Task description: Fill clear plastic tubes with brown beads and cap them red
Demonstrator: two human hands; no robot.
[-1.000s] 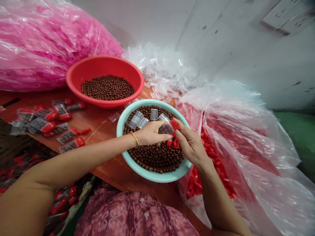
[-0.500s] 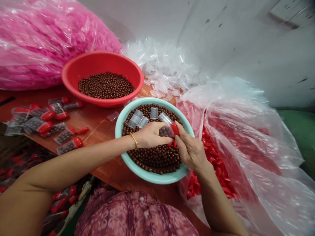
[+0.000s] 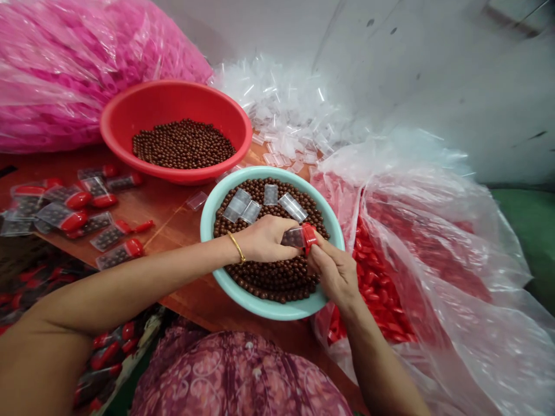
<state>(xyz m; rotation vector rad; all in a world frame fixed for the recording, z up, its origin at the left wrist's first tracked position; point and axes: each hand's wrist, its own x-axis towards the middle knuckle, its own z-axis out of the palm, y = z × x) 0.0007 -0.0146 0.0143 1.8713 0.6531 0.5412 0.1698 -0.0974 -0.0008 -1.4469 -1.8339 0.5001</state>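
Over a pale turquoise basin (image 3: 277,315) of brown balls (image 3: 266,283), my left hand (image 3: 266,238) grips a small clear plastic container (image 3: 293,237) with dark balls inside. The fingers of my right hand (image 3: 336,268) are closed on the red cap (image 3: 309,234) at the container's right end. Part of the cap is hidden by those fingers, so how firmly it is seated I cannot tell. Several clear containers (image 3: 237,205) without caps lie on the balls beyond my hands.
A red basin (image 3: 176,92) of brown balls stands behind. Filled, red-capped containers (image 3: 117,254) lie at left, more below the table edge. Clear pieces (image 3: 286,115) are heaped by the wall. An open bag of red caps (image 3: 381,294) is at right, a pink-filled bag (image 3: 87,75) back left.
My right hand has shifted its grip on the red cap, with the fingers now lower and closer to its end. The container stays in my left hand. The view has moved slightly.
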